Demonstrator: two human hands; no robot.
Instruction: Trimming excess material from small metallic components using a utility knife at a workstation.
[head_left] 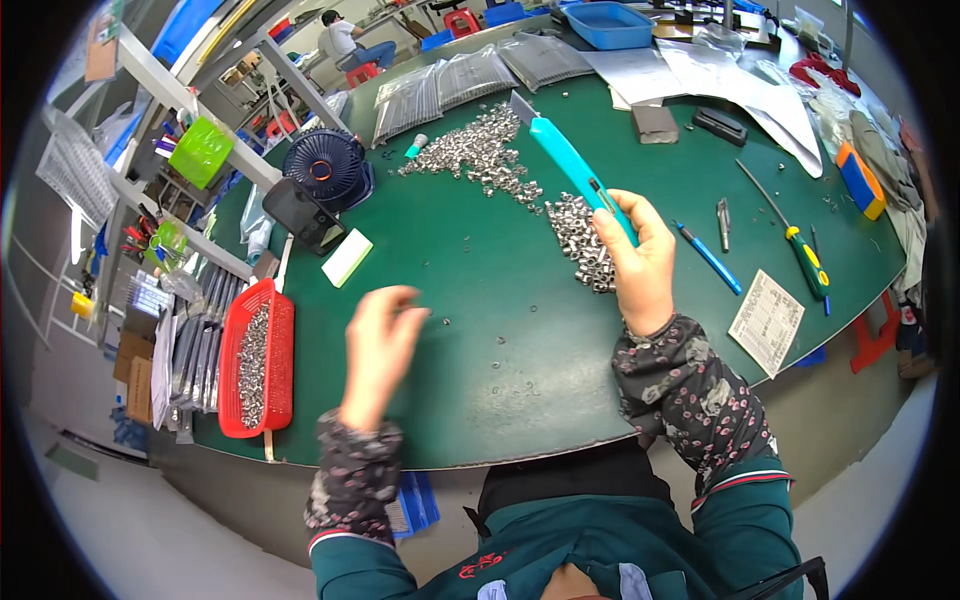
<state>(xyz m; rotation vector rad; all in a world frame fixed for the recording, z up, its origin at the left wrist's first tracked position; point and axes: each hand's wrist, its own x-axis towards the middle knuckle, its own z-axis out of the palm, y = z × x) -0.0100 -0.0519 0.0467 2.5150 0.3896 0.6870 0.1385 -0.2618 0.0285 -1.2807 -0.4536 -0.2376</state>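
My right hand [640,255] is wrapped round a teal utility knife [565,158], whose blade points up and away to the left. A pile of small metal rings [578,240] lies on the green table just left of that hand. My left hand [380,340] hovers over the table's left half with nothing in it, fingers bent and thumb apart, slightly blurred. Farther back spreads a larger heap of small metal parts [485,145]. To the left of my left hand stands a red plastic basket [284,365] partly filled with similar metal parts.
A dark blue fan [325,170], a phone [303,217] and a pale green-white block [347,258] stand at the left. Bagged parts [470,78] and a blue tray [610,25] line the back. Right lie a blue pen [710,260], a yellow-green screwdriver [806,262] and a printed card [766,322].
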